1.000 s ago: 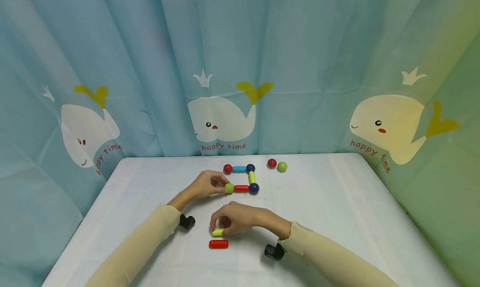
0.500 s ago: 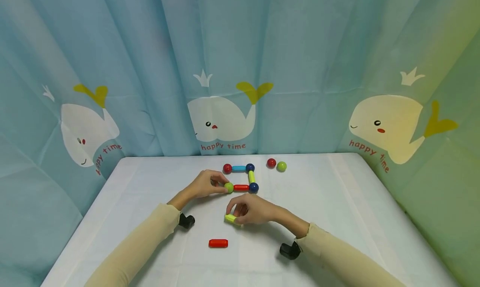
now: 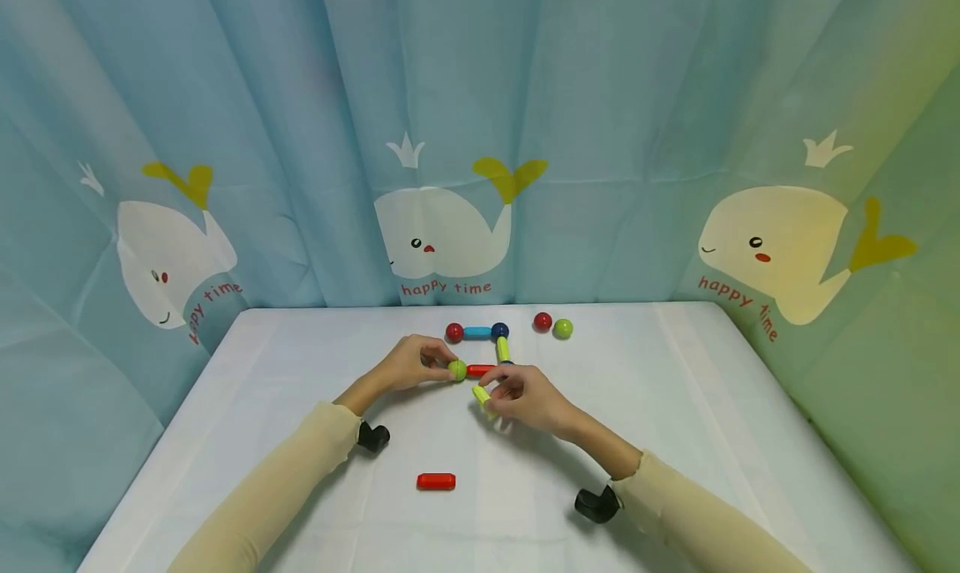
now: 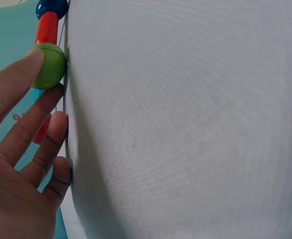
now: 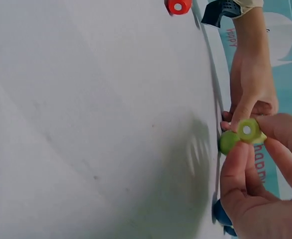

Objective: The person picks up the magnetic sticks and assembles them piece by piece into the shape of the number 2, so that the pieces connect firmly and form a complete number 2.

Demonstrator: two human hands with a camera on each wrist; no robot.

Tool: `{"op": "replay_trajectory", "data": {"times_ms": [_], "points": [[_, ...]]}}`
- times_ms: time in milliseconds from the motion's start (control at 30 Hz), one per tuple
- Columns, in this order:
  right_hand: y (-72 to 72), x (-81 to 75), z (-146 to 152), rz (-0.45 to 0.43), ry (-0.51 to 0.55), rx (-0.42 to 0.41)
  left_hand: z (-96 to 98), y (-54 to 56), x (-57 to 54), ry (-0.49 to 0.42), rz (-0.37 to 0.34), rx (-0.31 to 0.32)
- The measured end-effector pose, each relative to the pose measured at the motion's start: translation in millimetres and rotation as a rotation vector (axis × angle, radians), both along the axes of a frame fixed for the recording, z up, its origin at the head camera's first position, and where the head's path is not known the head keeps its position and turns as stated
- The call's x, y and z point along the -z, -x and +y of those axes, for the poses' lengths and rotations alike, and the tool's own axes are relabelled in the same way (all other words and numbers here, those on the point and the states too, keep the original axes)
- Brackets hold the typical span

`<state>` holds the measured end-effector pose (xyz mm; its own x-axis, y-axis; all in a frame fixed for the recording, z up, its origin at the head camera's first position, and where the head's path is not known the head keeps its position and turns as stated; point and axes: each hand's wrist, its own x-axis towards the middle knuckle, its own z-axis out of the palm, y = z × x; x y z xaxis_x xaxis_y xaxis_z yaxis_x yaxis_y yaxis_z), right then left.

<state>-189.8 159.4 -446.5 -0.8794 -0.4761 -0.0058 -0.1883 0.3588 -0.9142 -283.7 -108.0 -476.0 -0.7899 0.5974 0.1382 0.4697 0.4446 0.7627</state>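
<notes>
In the head view my left hand (image 3: 408, 363) pinches a green ball (image 3: 457, 371) between thumb and index finger, seen closer in the left wrist view. That ball ends a joined chain: a red rod (image 3: 478, 371), a navy ball partly hidden behind my right hand, a yellow-green rod (image 3: 503, 350), another navy ball (image 3: 500, 331), a light blue rod (image 3: 477, 333) and a red ball (image 3: 454, 332). My right hand (image 3: 531, 396) pinches a loose yellow-green rod (image 3: 482, 396) just in front of the red rod. A pale round spot marks its end (image 5: 246, 130) in the right wrist view.
A loose red rod (image 3: 436, 481) lies on the white table (image 3: 360, 506) nearer the front. Behind the chain on the right, a red ball (image 3: 543, 322) and a green ball (image 3: 563, 328) sit side by side. A blue curtain (image 3: 615, 223) hangs beyond the table.
My right hand has carried the yellow-green rod from beside the loose red rod away from me and rightward to the chain, turning it on the way. My left hand stays on the green ball.
</notes>
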Motion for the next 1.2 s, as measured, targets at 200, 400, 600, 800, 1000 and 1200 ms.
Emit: {"op": "replay_trajectory", "data": {"times_ms": [200, 400, 600, 800, 1000, 1200], "points": [[-4.4, 1.6, -1, -0.062, 0.057, 0.114, -0.6, 0.0, -0.3, 0.003, 0.002, -0.003], [-7.6, 6.1, -7, -0.09, 0.109, 0.188, -0.8, 0.1, -1.1, 0.001, -0.001, 0.003], [-9.2, 10.9, -22, -0.137, 0.127, 0.267, -0.6, 0.8, -3.4, 0.008, -0.024, -0.002], [-7.9, 14.1, -38, -0.163, 0.13, 0.342, -0.4, 1.3, -2.8, 0.004, -0.018, 0.005], [-4.0, 15.5, -47, -0.157, 0.127, 0.39, -0.8, 0.3, -3.1, -0.003, -0.006, 0.016], [-0.1, 14.8, -53, -0.159, 0.122, 0.417, -1.1, -1.1, -4.8, -0.012, -0.014, 0.021]]}}
